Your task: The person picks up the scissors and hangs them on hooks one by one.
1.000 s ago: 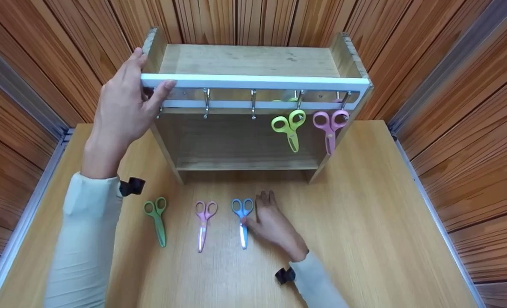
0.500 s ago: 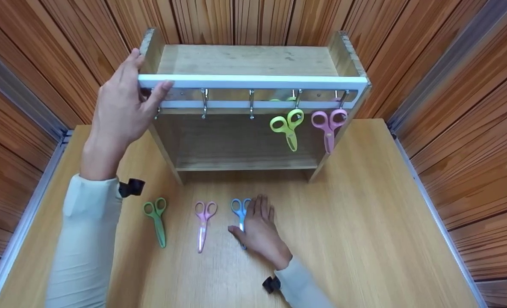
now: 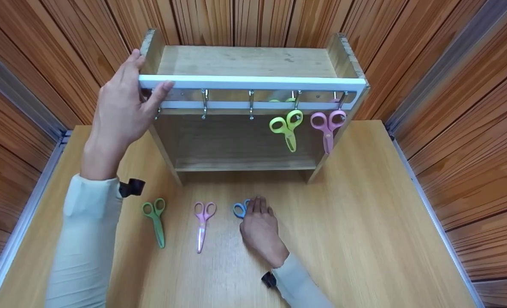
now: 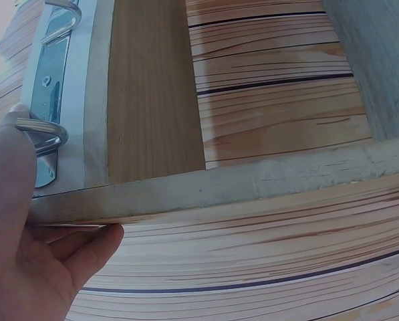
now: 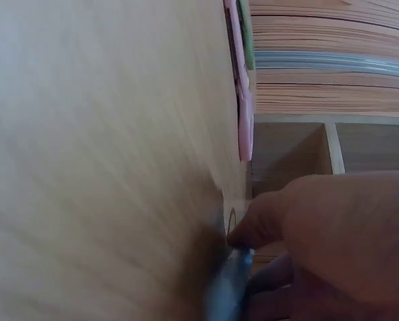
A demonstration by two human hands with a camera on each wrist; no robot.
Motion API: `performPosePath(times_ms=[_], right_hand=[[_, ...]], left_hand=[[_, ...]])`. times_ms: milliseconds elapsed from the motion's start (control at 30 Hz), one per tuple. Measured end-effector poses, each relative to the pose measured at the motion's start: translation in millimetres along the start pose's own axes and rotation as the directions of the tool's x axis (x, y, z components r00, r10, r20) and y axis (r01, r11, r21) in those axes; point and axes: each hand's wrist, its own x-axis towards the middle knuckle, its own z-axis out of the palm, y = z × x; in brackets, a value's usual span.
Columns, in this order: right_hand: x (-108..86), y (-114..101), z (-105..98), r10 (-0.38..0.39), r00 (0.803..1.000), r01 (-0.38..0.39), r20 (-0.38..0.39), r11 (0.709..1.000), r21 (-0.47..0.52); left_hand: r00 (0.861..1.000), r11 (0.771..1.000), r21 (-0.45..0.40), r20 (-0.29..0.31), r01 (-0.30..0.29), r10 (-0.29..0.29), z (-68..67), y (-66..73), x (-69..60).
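The left hand (image 3: 119,113) grips the left end of the white hook rack (image 3: 253,81) on the wooden shelf unit; in the left wrist view, the hand (image 4: 32,261) has its fingers around the side board (image 4: 232,187). Low on the tabletop, the right hand (image 3: 262,233) covers most of the blue scissors (image 3: 239,209), whose handle loops show past the fingers. From the right wrist, the hand (image 5: 339,241) pinches the blurred scissors (image 5: 229,287) by thumb and fingers. Yellow-green scissors (image 3: 288,130) and purple scissors (image 3: 328,132) hang from the two rightmost hooks.
Green scissors (image 3: 157,226) and pink scissors (image 3: 201,231) lie on the tabletop (image 3: 364,239), left of the right hand. Bare hooks (image 3: 251,105) stick out mid-rack. Wood-panelled walls (image 3: 471,128) enclose the back and sides.
The right hand has moved left over the blue scissors and closed on them, and their handles have turned slightly. The left hand has kept its hold on the rack.
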Motion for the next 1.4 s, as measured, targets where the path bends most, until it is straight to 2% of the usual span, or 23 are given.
performPosePath(times_ms=[133, 300, 400, 500, 600, 667, 733, 767, 800, 867, 900, 1033, 1167, 1300, 1400], right_hand=[[0.0, 2, 2, -0.035, 0.997, 0.03, -0.067, 0.996, -0.082], [1.4, 5, 1, -0.054, 0.995, 0.046, -0.088, 0.995, -0.092], [1.9, 7, -2, -0.08, 0.994, 0.073, -0.075, 0.993, -0.093], [2.3, 8, -6, -0.122, 0.991, 0.112, -0.053, 0.982, -0.155], [3.2, 10, -12, -0.174, 0.985, 0.164, -0.017, 0.955, -0.248], [5.3, 12, -18, -0.181, 0.983, 0.182, 0.024, 0.963, -0.197], [8.7, 16, -24, -0.15, 0.983, 0.152, 0.103, 0.988, -0.005], [10.9, 18, -27, -0.129, 0.981, 0.112, 0.146, 0.987, 0.118], [13.8, 20, -30, -0.103, 0.976, 0.053, 0.19, 0.966, 0.251], [19.7, 25, -35, -0.069, 0.96, -0.06, 0.271, 0.896, 0.439], [22.8, 27, -37, -0.058, 0.95, -0.11, 0.308, 0.859, 0.5], [32.0, 37, -47, -0.071, 0.92, -0.196, 0.386, 0.768, 0.609], [35.3, 46, -59, -0.096, 0.921, -0.202, 0.378, 0.712, 0.673], [37.1, 50, -71, -0.12, 0.939, -0.157, 0.322, 0.685, 0.711], [39.4, 49, -80, -0.134, 0.948, -0.136, 0.29, 0.653, 0.745]], left_hand=[[1.0, 1.0, 0.004, 0.005, 0.004, -0.004, 0.4, -0.5, -0.3], [1.0, 1.0, 0.01, 0.007, 0.001, -0.002, 0.6, 0.0, -0.5], [1.0, 1.0, 0.028, 0.004, 0.003, -0.003, 0.6, 0.2, -0.9], [1.0, 0.999, 0.036, 0.001, 0.001, -0.001, 0.5, 0.0, -0.8], [1.0, 0.999, 0.037, -0.001, -0.004, 0.004, 1.3, 0.2, -0.9], [1.0, 0.999, 0.031, 0.001, -0.009, 0.009, 2.2, 0.3, -0.7], [1.0, 1.0, 0.021, 0.003, -0.007, 0.007, 2.4, 0.5, 0.0], [1.0, 1.0, 0.014, 0.004, -0.005, 0.005, 2.2, 0.4, 0.4], [1.0, 1.0, 0.012, 0.006, -0.003, 0.003, 1.7, 0.5, 0.6], [1.0, 1.0, 0.009, 0.008, 0.002, -0.002, 0.4, 0.4, 1.0], [1.0, 1.0, 0.008, 0.006, 0.005, -0.005, -0.2, 0.2, 1.0], [1.0, 1.0, 0.015, 0.005, 0.004, -0.004, -1.4, 1.1, 1.4], [1.0, 1.0, 0.017, 0.013, 0.007, -0.007, -0.7, 2.1, 2.2], [1.0, 1.0, 0.017, 0.014, 0.007, -0.007, -0.1, 1.7, 1.5], [1.0, 1.0, 0.018, 0.01, 0.009, -0.01, -0.6, 0.9, 0.7]])
